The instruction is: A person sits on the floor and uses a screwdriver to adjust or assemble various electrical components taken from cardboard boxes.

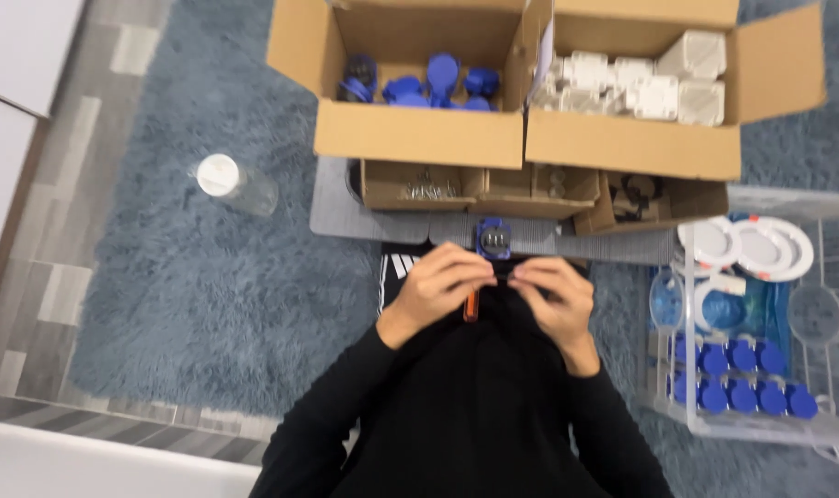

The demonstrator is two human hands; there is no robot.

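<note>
Head view: left hand and right hand pinch a blue socket, an orange tool in the left. Cardboard boxes crowd ahead; open rug lies leftward.

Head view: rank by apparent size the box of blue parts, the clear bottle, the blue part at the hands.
1. Box of blue parts
2. Clear bottle
3. Blue part, partly hidden by the hands

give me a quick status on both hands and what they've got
Left hand and right hand pinched together over a small blue part. Orange-handled tool beneath left hand. Small cardboard trays just ahead, nothing blocking.
</note>
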